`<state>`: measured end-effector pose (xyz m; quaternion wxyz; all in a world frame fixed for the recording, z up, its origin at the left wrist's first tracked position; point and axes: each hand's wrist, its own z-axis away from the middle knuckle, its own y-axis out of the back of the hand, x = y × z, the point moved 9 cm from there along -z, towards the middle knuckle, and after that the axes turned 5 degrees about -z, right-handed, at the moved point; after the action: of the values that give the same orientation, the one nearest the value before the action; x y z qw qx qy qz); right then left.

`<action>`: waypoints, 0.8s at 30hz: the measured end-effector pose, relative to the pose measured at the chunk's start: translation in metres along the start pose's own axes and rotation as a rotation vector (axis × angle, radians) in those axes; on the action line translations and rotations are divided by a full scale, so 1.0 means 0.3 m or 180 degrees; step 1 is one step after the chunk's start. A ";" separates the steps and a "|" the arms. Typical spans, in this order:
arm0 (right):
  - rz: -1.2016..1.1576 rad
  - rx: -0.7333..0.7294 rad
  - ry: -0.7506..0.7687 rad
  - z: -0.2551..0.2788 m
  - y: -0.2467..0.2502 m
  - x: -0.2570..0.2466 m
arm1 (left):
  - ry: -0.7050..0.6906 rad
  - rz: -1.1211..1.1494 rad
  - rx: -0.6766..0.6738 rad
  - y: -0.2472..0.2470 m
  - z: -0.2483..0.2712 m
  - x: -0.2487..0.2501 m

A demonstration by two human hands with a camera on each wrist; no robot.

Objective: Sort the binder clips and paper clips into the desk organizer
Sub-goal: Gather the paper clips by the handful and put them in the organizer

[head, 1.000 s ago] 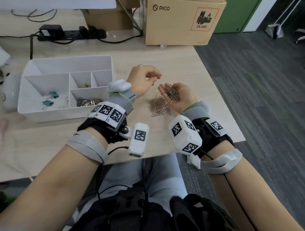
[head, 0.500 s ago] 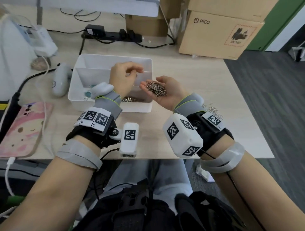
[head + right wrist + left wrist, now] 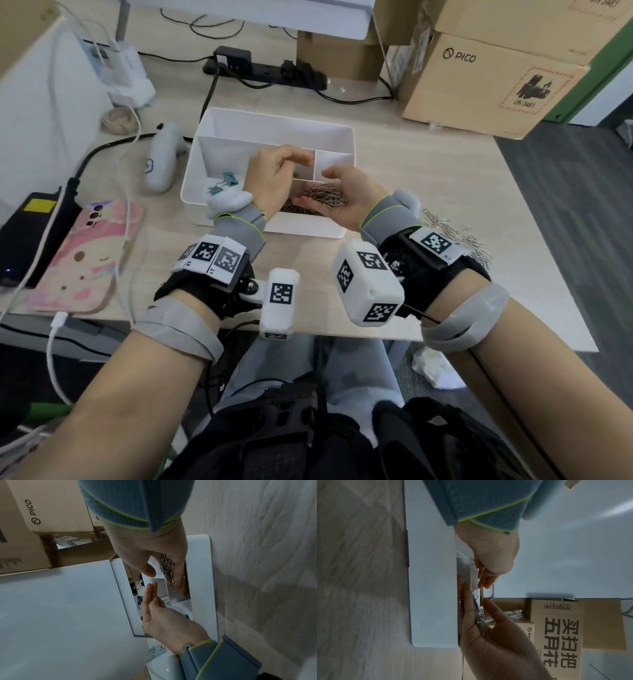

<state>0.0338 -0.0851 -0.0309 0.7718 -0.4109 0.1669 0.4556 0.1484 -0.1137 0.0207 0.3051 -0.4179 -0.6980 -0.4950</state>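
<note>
Your right hand [image 3: 346, 198] is cupped palm-up over the front compartment of the white desk organizer [image 3: 274, 126], fingers gently curved under a heap of silver paper clips [image 3: 327, 195] lying in the palm, so it carries the load rather than pinching it. Your left hand [image 3: 274, 178] hovers just beside it over the same part of the organizer; in the wrist views its fingers look fairly straight and close together, with nothing visibly held between them. The step in hand looks like emptying the palmful into the front right compartment, where more silver clips already lie beneath your hands. Teal binder clips [image 3: 221, 183] sit apart in the left compartment, so the two kinds are going into separate sections. What the next move seems to call for is a slow tilt of your right palm toward that compartment, low over the divider walls, with your left fingers ready to sweep off any that cling; the clips are light and tangle together, so they may drop in a clump or spill over into the small neighbouring section. The job is far from done: a loose pile of paper clips [image 3: 459, 236] lies on the wooden desk [image 3: 428, 178] just behind your right wrist, near the edge, and will need further handfuls. A phone in a pink case [image 3: 85, 253] and charging cables lie off to your left, well apart from the work
</note>
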 end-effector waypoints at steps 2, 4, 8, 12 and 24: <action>0.0166 0.0080 -0.0010 0.000 0.002 0.004 | -0.0003 -0.0022 0.0000 -0.001 0.002 -0.003; 0.0297 0.0108 0.0048 -0.002 0.006 0.000 | -0.0016 -0.0010 -0.0010 -0.004 0.008 0.002; 0.0533 0.0046 0.0130 0.012 0.003 -0.010 | -0.0040 -0.0021 -0.0010 -0.005 0.015 0.010; 0.0702 0.0068 0.0215 0.030 0.010 -0.016 | -0.0033 -0.0035 -0.0039 -0.008 0.019 0.004; 0.0974 -0.0002 0.0767 0.074 0.056 -0.101 | -0.0085 -0.0080 -0.0063 -0.036 0.027 0.028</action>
<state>0.0013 -0.0807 -0.0064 0.6679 -0.4325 0.3185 0.5152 0.1347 -0.1054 0.0204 0.2853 -0.4187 -0.7023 -0.5002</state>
